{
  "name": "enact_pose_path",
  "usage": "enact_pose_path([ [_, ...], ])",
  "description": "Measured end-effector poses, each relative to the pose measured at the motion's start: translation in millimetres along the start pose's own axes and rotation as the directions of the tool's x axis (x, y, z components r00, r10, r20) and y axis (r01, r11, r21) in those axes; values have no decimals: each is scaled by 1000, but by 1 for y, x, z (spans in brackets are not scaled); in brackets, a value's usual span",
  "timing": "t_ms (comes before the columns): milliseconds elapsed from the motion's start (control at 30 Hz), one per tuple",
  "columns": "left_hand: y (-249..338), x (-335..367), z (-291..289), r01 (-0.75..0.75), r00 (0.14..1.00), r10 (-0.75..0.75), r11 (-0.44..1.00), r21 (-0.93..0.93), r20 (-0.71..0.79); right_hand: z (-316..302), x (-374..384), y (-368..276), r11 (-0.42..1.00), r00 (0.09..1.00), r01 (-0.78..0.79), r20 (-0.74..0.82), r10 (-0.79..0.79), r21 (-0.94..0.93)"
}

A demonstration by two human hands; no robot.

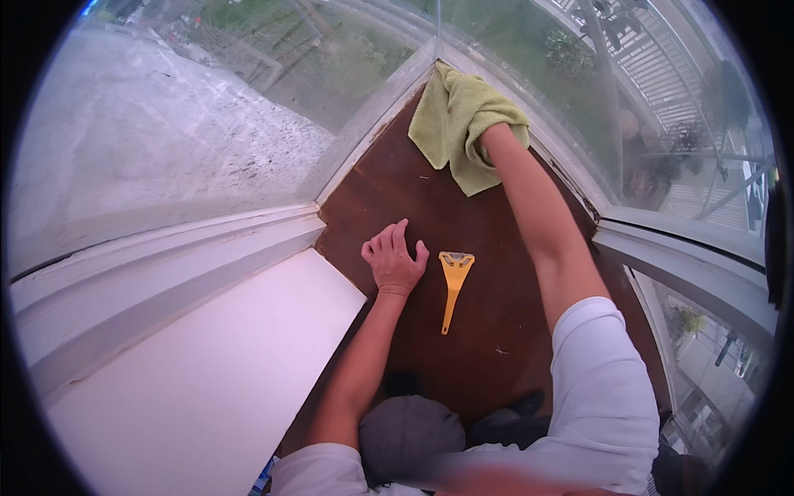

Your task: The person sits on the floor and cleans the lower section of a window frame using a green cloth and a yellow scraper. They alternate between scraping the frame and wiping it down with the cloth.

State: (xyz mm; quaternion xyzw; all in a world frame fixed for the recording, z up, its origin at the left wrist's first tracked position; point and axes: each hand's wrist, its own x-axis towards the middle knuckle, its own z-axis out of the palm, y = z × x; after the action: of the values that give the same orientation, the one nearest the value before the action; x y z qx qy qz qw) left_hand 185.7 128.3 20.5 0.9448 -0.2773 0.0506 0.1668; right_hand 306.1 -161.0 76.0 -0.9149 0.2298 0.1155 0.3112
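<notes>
Far ahead of me, a green cloth [463,124] is bunched in the corner where two window frames meet. My right hand [496,139] is tucked into its folds, pressing it against the brown surface by the right frame; the cloth hides the fingers. My left hand [394,260] rests on the brown surface [413,194] with its fingers apart and nothing in it. Just right of it lies a yellow scraper [454,285], its wide head pointing away from me and its handle toward me.
Glass panes [356,78] rise on both sides above a white window frame [364,124]. A white panel [223,355] lies at the lower left, its edge bordering the brown surface. A grey knee [411,438] shows near me. Small light bits of debris [501,350] lie on the brown surface.
</notes>
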Motion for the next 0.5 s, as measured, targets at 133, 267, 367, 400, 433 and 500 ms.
enact_pose_path([
  [133, 0, -1, 0, -10, 1000, 10, 1000, -3, -27, -29, -49, 26, 830, 929, 366, 109, -354, -421],
  [267, -1, -3, 1, -2, 1000, 1, 1000, -31, -30, -18, -146, 84, 991, 965, 82, -240, -106, -108],
  [367, -1, -4, 0, -3, 998, 0, 999, -45, -56, 10, -201, 114, 991, 965, -129, -235, 118, -29],
  [400, 0, -4, 0, 6, 998, -10, 998, -58, -66, 20, -214, 121, 984, 961, -179, -215, 171, -17],
  [433, 1, -1, -1, 11, 997, -16, 998, -69, -80, 29, -223, 125, 976, 958, -216, -195, 211, -5],
  [500, 8, 13, 0, 57, 991, -72, 990, -128, -109, 44, -234, 132, 964, 951, -266, -163, 264, 12],
])
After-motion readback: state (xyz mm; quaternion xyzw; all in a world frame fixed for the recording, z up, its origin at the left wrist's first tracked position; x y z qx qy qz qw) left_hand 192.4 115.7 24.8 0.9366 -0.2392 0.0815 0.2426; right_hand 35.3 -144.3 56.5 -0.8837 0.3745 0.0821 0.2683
